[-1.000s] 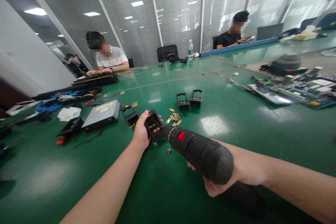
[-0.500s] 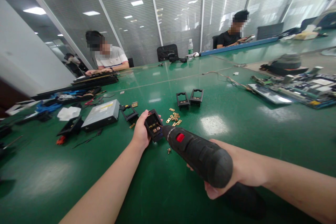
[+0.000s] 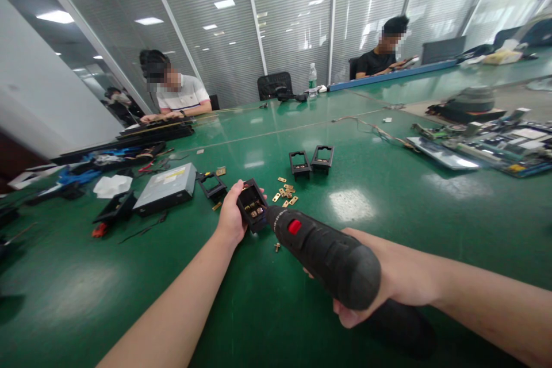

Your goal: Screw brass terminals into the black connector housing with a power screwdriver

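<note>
My left hand [image 3: 232,215] is wrapped round a black plastic housing [image 3: 249,188], whose open side faces me and shows several brass screws inside. In my right hand [image 3: 366,293] is a black cordless drill [image 3: 323,253] with a red switch on top. Its chuck points at the housing's lower right edge; the bit's tip is hard to make out there. Several small brass plates [image 3: 286,191] lie just beyond the housing. A loose screw [image 3: 277,247] rests on the table below the drill's nose.
Two black frames [image 3: 311,161] stand farther back, and another black frame [image 3: 212,186] is at the left. A grey disc drive [image 3: 166,188] lies beside it. Circuit boards [image 3: 509,146] cover the right side. Two people sit across the green table [image 3: 181,299].
The drill and my right hand have shifted very slightly left. My left hand keeps the housing in the same place.
</note>
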`<action>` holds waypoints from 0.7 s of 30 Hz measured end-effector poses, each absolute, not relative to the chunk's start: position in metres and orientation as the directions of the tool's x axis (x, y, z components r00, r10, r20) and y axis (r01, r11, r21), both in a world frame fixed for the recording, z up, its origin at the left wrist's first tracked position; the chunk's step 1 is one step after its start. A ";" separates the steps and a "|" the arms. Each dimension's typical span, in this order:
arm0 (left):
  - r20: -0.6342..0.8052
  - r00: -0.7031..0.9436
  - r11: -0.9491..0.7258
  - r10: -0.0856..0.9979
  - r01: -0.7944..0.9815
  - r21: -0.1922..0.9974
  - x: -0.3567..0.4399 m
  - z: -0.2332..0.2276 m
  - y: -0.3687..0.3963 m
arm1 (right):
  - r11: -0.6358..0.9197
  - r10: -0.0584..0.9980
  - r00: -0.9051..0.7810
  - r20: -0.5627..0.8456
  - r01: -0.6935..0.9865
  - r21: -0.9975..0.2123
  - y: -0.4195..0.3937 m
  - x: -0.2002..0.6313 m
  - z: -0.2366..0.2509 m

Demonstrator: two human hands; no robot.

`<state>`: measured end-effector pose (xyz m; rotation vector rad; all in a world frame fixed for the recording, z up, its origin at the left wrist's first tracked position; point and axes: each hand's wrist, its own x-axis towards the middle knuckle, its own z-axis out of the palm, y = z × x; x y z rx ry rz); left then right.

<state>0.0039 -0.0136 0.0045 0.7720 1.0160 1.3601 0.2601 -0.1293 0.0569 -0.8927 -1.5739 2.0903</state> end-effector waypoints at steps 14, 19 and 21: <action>-0.124 -0.068 0.087 0.990 -0.394 0.915 0.004 0.005 -0.014 | -0.297 0.644 -0.721 -0.255 0.072 -0.952 -0.130 0.262 0.057; -0.135 -0.074 0.095 0.988 -0.394 0.914 0.004 0.005 -0.014 | -0.287 0.623 -0.740 -0.253 0.085 -0.954 -0.128 0.263 0.054; -0.139 -0.075 0.098 0.987 -0.395 0.913 0.004 0.005 -0.014 | -0.272 0.619 -0.745 -0.250 0.096 -0.958 -0.127 0.263 0.055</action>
